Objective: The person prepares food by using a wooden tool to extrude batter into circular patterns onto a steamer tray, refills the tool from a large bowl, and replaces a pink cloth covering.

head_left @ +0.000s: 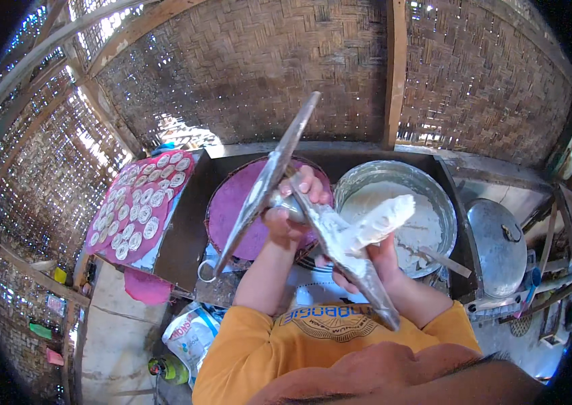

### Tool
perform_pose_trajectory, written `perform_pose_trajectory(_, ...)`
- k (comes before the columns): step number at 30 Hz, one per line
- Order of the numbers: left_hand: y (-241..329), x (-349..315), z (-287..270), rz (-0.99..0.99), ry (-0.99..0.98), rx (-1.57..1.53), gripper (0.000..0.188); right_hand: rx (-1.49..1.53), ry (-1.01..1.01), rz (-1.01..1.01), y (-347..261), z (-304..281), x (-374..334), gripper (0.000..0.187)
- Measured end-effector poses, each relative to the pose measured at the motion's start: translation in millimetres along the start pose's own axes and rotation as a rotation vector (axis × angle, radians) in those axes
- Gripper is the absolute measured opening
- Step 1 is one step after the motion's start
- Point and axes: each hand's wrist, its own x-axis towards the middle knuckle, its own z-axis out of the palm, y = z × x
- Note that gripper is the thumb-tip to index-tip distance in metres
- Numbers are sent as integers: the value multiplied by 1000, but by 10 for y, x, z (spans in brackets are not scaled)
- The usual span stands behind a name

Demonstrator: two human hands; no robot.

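In my left hand [293, 206] is a hand press part: a long wooden bar [266, 179] with a short cylinder between my fingers. It tilts upward over a round tray lined with pink cloth [232, 202]. My right hand [382, 262] grips a second wooden bar [361, 270], which carries a thick plunger [387, 219] coated in white dough or paste. Both bars cross close to each other in front of my chest. Behind the plunger stands a large metal basin [449, 219] of white dough or flour mixture, with a flat wooden stick [446, 262] leaning on its rim.
At the left, a pink sheet [107, 246] carries several white spiral dough rounds [135, 240]. A lidded metal pot [495, 246] stands right of the basin. A white plastic bag [191, 337] sits low at left. A woven wall [286, 74] closes the back.
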Motion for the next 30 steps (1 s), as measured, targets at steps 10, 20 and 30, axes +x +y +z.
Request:
perform_pose_trajectory(10, -42, -317, -153, 108, 278, -477, 26, -1226, 326, -216, -156, 129, 142, 50)
perform_pose_trajectory(20, -131, -324, -387, 21, 130, -413, 27, -1419, 185, -243, -301, 135, 172, 34)
perform_pose_trajectory(30, -78, -319, -413, 60, 165, -385, 27, -1280, 301, -264, -399, 115, 45, 14)
